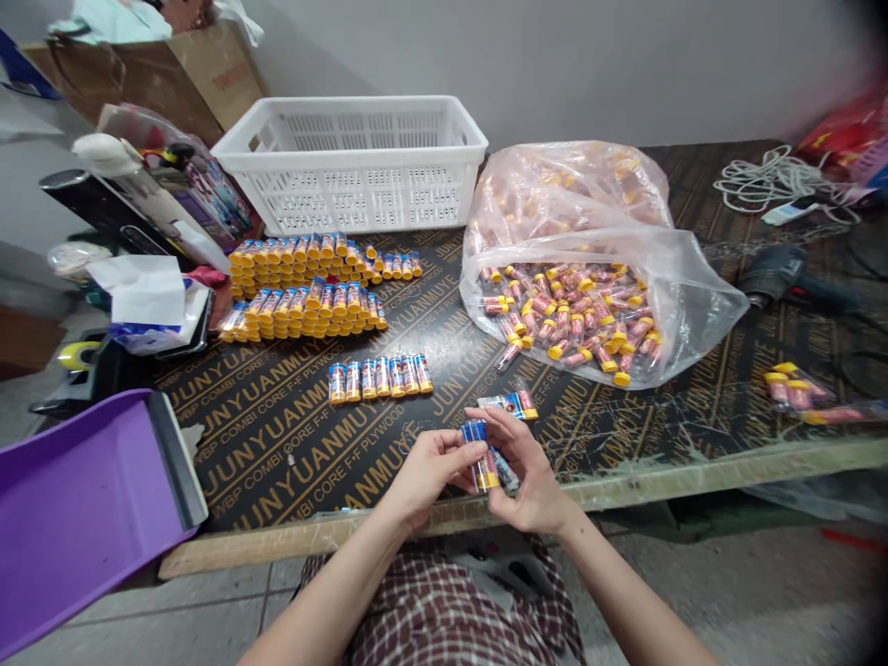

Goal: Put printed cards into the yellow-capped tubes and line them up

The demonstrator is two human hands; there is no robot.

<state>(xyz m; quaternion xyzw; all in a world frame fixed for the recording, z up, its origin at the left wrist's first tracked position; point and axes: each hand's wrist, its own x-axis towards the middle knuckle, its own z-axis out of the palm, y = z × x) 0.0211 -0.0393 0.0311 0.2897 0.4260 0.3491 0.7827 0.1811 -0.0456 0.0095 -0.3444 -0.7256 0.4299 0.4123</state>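
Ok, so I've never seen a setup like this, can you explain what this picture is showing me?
There's no machine here, just a person's two bare hands, seen through one camera worn on the head, looking forward and down. The left hand and right hand hold a small clear tube with a yellow cap and blue top. On the black printed plywood surface stands a white plastic basket; right of it lies a translucent plastic bag of yellow-capped, pinkish tubes. Blue-and-yellow tubes are stacked towards the left, with a short row nearer the hands.

The tubes [577,328] are pink and yellow, the dustpan [90,504] purple, the garment [416,601] maroon-and-white checked.
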